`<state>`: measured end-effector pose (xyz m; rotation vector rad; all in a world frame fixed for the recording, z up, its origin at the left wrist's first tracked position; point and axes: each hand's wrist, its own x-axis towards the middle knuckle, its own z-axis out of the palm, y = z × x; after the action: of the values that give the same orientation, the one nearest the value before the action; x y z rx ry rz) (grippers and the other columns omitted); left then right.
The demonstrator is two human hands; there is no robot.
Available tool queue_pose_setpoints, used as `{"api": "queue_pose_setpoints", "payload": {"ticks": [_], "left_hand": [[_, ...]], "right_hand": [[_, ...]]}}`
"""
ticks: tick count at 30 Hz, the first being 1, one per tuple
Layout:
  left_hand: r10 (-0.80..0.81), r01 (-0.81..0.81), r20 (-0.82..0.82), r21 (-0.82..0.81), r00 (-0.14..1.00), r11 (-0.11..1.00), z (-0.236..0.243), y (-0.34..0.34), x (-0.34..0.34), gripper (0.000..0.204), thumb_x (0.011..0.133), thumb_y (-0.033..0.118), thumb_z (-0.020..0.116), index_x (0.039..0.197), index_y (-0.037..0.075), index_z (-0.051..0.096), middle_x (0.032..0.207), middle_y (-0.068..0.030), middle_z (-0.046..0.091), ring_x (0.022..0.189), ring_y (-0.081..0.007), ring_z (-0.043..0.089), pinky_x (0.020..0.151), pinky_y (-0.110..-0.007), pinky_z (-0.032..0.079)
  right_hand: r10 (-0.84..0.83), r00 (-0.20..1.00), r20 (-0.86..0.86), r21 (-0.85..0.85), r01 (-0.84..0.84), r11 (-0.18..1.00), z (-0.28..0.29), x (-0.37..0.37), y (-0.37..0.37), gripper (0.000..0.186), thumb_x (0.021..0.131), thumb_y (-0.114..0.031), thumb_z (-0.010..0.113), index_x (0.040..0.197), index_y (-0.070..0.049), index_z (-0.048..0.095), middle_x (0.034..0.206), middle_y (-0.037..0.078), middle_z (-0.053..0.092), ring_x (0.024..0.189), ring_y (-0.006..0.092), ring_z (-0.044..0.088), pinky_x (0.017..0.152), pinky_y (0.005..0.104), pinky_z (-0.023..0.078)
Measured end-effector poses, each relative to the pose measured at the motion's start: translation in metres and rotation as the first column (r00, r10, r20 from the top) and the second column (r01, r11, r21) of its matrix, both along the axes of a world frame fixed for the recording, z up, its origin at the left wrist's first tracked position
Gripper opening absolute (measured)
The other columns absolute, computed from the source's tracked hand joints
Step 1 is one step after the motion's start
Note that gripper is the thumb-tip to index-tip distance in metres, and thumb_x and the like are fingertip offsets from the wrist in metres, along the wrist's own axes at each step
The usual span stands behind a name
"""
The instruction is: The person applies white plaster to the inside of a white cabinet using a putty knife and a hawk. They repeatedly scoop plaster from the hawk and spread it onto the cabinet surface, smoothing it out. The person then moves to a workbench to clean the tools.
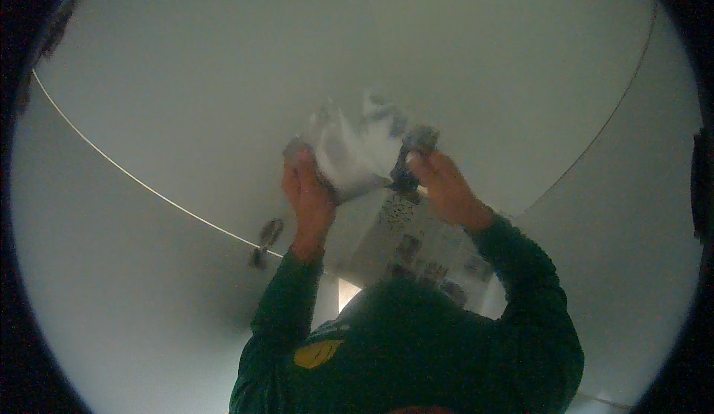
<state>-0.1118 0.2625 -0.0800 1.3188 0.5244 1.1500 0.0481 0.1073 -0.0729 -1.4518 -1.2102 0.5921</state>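
Fingers of the left hand (306,191) seemingly pinch the white plastic bag (349,154), and the right hand (446,189) a dark wad (404,175) right of it, handling likely needing steady grips next.

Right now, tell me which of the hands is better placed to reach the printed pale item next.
Likely the right hand: it appears just above the printed pale item, though it seems to grip a dark item. The left hand is farther off, at the white crumpled item.
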Motion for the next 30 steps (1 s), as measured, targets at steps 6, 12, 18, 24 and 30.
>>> {"api": "queue_pose_setpoints", "payload": {"ticks": [6,12,18,24,30], "left_hand": [[0.211,-0.231,0.201,0.085,0.957,0.969,0.003,-0.009,0.007,0.031,0.098,0.028,0.042,0.108,0.000,0.053,0.103,-0.0069,0.056,0.095,-0.0141,0.050,0.083,-0.031,0.042],[0.599,-0.456,0.029,0.678,0.800,0.576,-0.048,-0.022,-0.010,0.030,0.095,0.025,0.044,0.108,0.002,0.056,0.110,-0.0114,0.056,0.098,-0.0215,0.052,0.085,-0.033,0.042],[0.092,-0.105,0.067,0.853,0.993,0.512,-0.024,-0.075,-0.027,0.027,0.088,0.025,0.053,0.104,0.005,0.060,0.110,-0.0155,0.059,0.097,-0.0274,0.056,0.082,-0.038,0.045],[0.160,0.032,-0.048,0.994,0.986,0.100,-0.036,-0.108,-0.021,0.019,0.084,0.019,0.054,0.099,0.012,0.065,0.106,-0.0117,0.066,0.079,-0.0317,0.062,0.072,-0.039,0.048],[0.426,-0.107,-0.085,0.907,0.901,0.407,-0.076,-0.120,-0.093,0.042,0.097,0.026,0.030,0.110,0.000,0.060,0.098,-0.0168,0.063,0.084,-0.0344,0.058,0.077,-0.044,0.045]], "right_hand": [[0.174,0.751,0.637,-0.195,-0.062,0.979,-0.077,-0.009,-0.031,0.030,0.093,-0.017,0.045,0.120,-0.004,0.050,0.101,0.022,0.057,0.096,0.0378,0.055,0.089,0.0441,0.045],[0.149,0.569,-0.809,0.192,0.015,0.981,-0.072,-0.026,-0.053,0.037,0.087,-0.021,0.054,0.119,-0.004,0.047,0.107,0.009,0.056,0.100,0.0268,0.056,0.087,0.0403,0.048],[0.270,0.843,-0.466,0.438,-0.046,0.898,-0.001,-0.056,-0.091,0.048,0.074,-0.002,0.065,0.118,-0.005,0.045,0.112,0.006,0.047,0.107,0.0184,0.049,0.094,0.0357,0.044],[0.204,0.971,-0.126,0.551,-0.102,0.828,0.027,-0.016,-0.144,0.046,0.076,-0.006,0.067,0.118,-0.005,0.049,0.110,0.007,0.052,0.107,0.0203,0.052,0.094,0.0374,0.044],[-0.303,0.934,-0.190,0.668,0.349,0.657,0.103,0.074,-0.120,0.031,0.086,-0.010,0.058,0.116,-0.004,0.050,0.107,0.006,0.052,0.106,0.0193,0.051,0.093,0.0363,0.043]]}}
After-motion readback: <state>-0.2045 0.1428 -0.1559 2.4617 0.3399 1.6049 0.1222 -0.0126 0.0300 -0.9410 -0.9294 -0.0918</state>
